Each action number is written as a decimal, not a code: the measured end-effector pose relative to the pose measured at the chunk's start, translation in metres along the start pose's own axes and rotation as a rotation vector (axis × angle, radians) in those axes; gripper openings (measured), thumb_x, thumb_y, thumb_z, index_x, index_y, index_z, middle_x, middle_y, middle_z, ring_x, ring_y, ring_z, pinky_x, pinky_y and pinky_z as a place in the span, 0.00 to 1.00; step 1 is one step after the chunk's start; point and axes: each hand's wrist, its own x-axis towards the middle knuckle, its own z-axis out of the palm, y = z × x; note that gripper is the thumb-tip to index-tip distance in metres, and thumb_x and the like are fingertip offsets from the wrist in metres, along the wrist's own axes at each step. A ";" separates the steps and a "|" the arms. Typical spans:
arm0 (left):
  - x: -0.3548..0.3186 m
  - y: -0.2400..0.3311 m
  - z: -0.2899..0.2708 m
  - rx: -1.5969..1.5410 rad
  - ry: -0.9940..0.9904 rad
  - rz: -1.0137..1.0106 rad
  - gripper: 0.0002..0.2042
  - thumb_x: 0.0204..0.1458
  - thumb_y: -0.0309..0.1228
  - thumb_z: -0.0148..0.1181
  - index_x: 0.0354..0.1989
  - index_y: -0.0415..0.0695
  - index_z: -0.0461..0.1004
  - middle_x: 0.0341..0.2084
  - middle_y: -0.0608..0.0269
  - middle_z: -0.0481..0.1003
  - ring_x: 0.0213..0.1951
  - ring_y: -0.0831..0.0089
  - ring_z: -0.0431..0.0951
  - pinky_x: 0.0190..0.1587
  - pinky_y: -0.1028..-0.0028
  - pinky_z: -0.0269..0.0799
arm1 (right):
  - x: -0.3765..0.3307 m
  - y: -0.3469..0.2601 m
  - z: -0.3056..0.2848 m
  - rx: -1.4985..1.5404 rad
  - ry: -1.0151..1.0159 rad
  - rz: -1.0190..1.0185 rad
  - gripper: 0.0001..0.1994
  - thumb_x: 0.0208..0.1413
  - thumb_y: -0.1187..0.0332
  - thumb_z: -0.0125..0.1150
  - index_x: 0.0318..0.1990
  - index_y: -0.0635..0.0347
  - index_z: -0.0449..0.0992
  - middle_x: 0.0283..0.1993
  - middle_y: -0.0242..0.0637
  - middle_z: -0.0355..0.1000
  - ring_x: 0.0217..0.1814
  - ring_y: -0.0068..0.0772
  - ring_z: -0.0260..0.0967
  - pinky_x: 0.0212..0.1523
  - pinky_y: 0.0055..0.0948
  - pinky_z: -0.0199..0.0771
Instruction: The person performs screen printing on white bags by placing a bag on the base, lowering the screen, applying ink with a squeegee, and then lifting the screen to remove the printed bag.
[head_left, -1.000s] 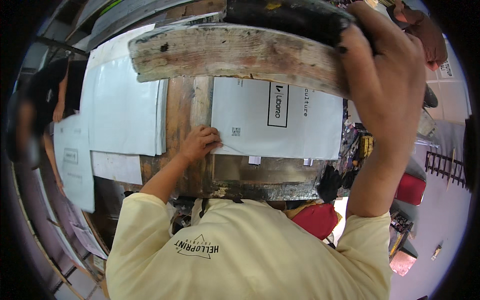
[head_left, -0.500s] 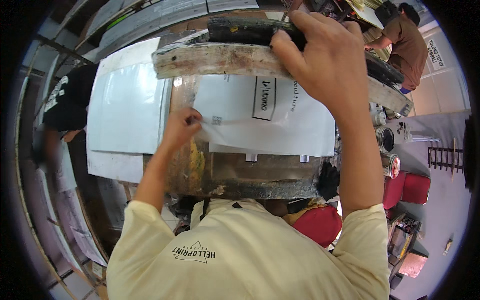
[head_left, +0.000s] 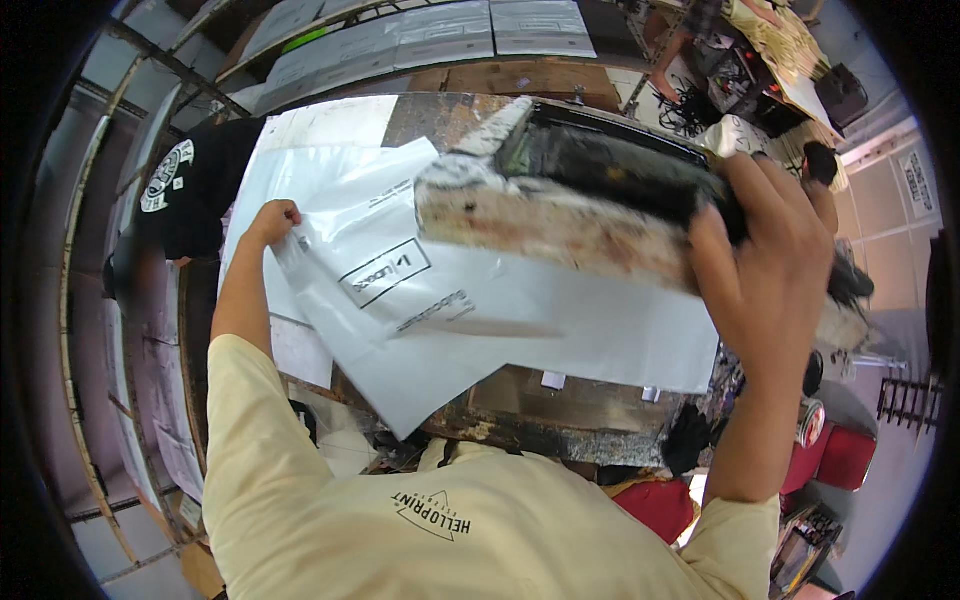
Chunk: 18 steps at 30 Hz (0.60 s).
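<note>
My left hand point(head_left: 268, 222) pinches the corner of a glossy white plastic sheet point(head_left: 400, 225), perhaps a mailing bag, with black print on it. The sheet hangs bent and tilted over the table's left part. Under it lies another white sheet point(head_left: 640, 335), flat on the worn printing table point(head_left: 560, 420). In my right hand point(head_left: 775, 245) is the near edge of a wooden screen-printing frame point(head_left: 560, 235), tilted up above the sheets. A dark, ink-stained bar point(head_left: 620, 165) lies along the frame by my fingers.
More pale sheets point(head_left: 335, 125) lie at the table's far left. A person in a black shirt point(head_left: 200, 190) is beside them. Racks with flat white packages point(head_left: 440, 45) stand behind. A dark cloth point(head_left: 685, 440) hangs at the near right edge; a red chair point(head_left: 845, 458) stands beyond.
My left hand has drawn the printed sheet leftward off the table's middle, lifting and turning it. The frame in my right hand has shifted right and nearer. A blank sheet now shows beneath.
</note>
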 end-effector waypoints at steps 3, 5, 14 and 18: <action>0.011 -0.041 -0.018 0.160 0.067 0.076 0.12 0.45 0.14 0.53 0.29 0.41 0.83 0.30 0.53 0.84 0.36 0.59 0.83 0.44 0.65 0.77 | 0.002 0.004 -0.010 -0.024 -0.040 -0.007 0.18 0.52 0.59 0.59 0.44 0.64 0.77 0.42 0.49 0.75 0.45 0.56 0.69 0.53 0.44 0.65; 0.021 -0.049 -0.039 0.340 0.109 0.008 0.11 0.53 0.19 0.55 0.37 0.43 0.83 0.41 0.51 0.83 0.42 0.58 0.82 0.49 0.62 0.77 | 0.000 0.018 -0.016 -0.010 -0.026 -0.014 0.19 0.54 0.58 0.58 0.46 0.64 0.78 0.43 0.50 0.76 0.45 0.55 0.69 0.54 0.44 0.65; -0.134 0.292 -0.032 -0.867 -0.008 0.277 0.55 0.43 0.32 0.81 0.81 0.53 0.53 0.56 0.52 0.77 0.51 0.57 0.80 0.53 0.58 0.77 | -0.024 0.004 0.014 0.058 0.047 0.085 0.27 0.57 0.58 0.61 0.63 0.59 0.73 0.37 0.50 0.75 0.45 0.54 0.72 0.49 0.51 0.69; -0.247 0.366 0.021 -1.234 -0.031 0.252 0.55 0.34 0.31 0.88 0.75 0.42 0.62 0.50 0.56 0.80 0.47 0.69 0.81 0.48 0.68 0.78 | -0.113 -0.006 0.054 0.023 -0.262 -0.151 0.29 0.60 0.48 0.65 0.58 0.63 0.76 0.42 0.41 0.71 0.48 0.43 0.69 0.50 0.44 0.64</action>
